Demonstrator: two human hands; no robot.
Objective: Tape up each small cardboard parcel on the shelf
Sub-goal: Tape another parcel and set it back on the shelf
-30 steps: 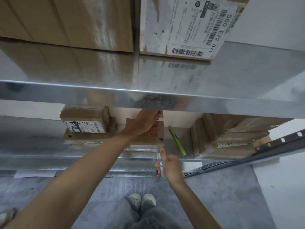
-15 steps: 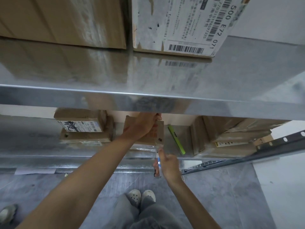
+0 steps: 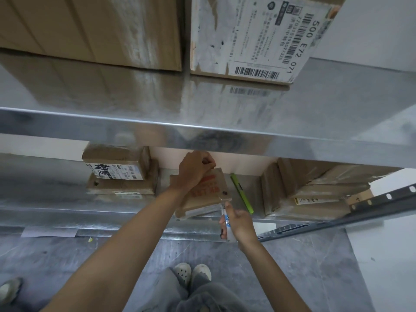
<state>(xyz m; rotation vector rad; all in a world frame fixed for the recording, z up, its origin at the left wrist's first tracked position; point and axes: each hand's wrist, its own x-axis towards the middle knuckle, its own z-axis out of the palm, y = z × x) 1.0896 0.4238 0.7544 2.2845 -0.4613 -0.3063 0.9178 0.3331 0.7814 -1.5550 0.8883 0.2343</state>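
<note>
A small flat cardboard parcel (image 3: 210,194) with red print lies on the lower metal shelf (image 3: 56,199), near its front edge. My left hand (image 3: 194,168) grips the parcel's far edge, fingers curled over it. Just in front of the parcel, my right hand (image 3: 238,222) holds a tape roll (image 3: 227,224) edge-on, thumb on top. A strip of clear tape runs from the roll onto the parcel's near right corner.
Two stacked parcels (image 3: 119,174) sit at the left of the lower shelf, several more (image 3: 304,190) at the right. A green utility knife (image 3: 242,193) lies right of the held parcel. Large boxes (image 3: 252,34) stand on the upper shelf (image 3: 202,129). My feet are on the grey floor.
My left hand has slid to the parcel's far edge, and the parcel has turned slightly. The right hand with the tape stays at the parcel's near right corner.
</note>
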